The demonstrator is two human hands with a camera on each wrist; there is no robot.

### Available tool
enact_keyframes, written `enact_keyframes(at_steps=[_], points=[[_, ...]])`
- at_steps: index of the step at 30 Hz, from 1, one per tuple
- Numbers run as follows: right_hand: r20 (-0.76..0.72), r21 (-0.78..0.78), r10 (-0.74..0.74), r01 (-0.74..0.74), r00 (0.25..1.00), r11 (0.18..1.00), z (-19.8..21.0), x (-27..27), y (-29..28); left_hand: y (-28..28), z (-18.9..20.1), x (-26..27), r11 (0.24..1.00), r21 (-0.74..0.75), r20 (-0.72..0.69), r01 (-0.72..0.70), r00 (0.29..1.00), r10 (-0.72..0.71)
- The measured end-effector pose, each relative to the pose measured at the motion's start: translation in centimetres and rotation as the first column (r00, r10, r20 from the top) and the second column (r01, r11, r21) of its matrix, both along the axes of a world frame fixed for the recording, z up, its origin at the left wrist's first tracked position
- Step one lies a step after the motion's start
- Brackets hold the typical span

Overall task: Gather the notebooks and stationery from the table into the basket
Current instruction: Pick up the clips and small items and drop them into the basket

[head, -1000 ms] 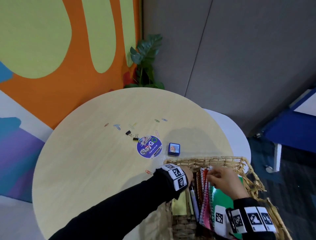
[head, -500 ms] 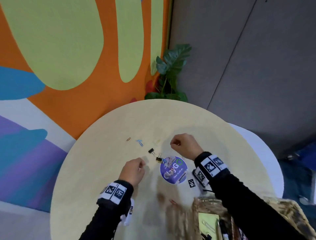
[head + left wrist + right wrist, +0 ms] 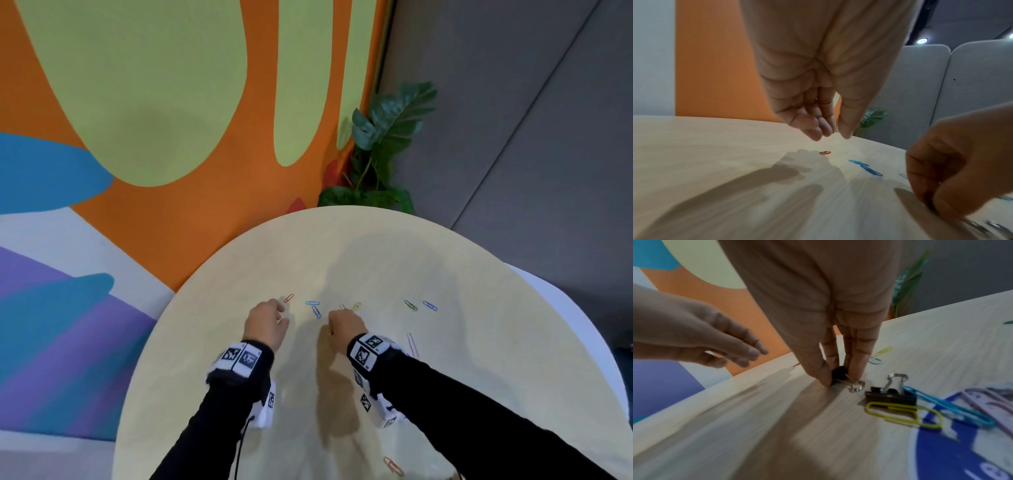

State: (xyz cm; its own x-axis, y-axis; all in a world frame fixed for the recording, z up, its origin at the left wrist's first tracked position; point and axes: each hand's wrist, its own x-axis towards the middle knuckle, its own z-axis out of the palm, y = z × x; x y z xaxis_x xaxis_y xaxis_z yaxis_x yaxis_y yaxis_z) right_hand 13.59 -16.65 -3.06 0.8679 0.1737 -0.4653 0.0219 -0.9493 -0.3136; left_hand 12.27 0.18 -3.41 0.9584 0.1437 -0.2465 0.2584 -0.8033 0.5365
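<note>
My right hand (image 3: 840, 378) pinches a small black binder clip (image 3: 838, 371) against the round wooden table (image 3: 479, 342). A second black binder clip (image 3: 890, 394) lies just to its right, beside a yellow paper clip (image 3: 904, 415) and a blue one (image 3: 947, 405). My left hand (image 3: 833, 134) hovers with relaxed fingers, holding nothing, just above a red paper clip (image 3: 825, 152) (image 3: 288, 298). Two blue paper clips (image 3: 314, 307) lie between the hands. The basket is out of view.
More paper clips are scattered on the table: yellow (image 3: 356, 305), green (image 3: 410, 305), blue (image 3: 430, 306), pink (image 3: 412, 344), orange (image 3: 393, 466). A round blue sticker (image 3: 962, 443) lies by my right wrist. A potted plant (image 3: 380, 154) stands behind the table.
Both hands left the basket and moved out over the table to the clips. My right hand now pinches a binder clip; my left hand has reached the red paper clip.
</note>
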Motion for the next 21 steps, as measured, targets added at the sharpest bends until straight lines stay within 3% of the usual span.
enact_keyframes(at_steps=[5,10,18,21], points=[[0.096,0.316,-0.138,0.101,0.986,0.943,2.8,-1.3,-0.7,-0.5,-0.1,4.9,0.999,0.036,-0.026,-0.008,1.000,0.009],[0.028,0.603,-0.294,0.219,0.955,0.767,8.6,-5.4,-4.4,-0.9,-0.8,7.2,0.992,0.121,-0.147,0.045,0.989,-0.027],[-0.003,0.679,-0.542,0.400,0.841,0.616,14.3,-14.1,-15.0,-1.7,-1.8,7.7,0.976,0.179,-0.215,0.127,0.973,-0.088],[-0.011,0.632,-0.598,0.469,0.802,0.617,14.9,-18.3,-18.2,-1.8,-1.9,7.2,0.965,0.227,-0.189,0.129,0.978,-0.087]])
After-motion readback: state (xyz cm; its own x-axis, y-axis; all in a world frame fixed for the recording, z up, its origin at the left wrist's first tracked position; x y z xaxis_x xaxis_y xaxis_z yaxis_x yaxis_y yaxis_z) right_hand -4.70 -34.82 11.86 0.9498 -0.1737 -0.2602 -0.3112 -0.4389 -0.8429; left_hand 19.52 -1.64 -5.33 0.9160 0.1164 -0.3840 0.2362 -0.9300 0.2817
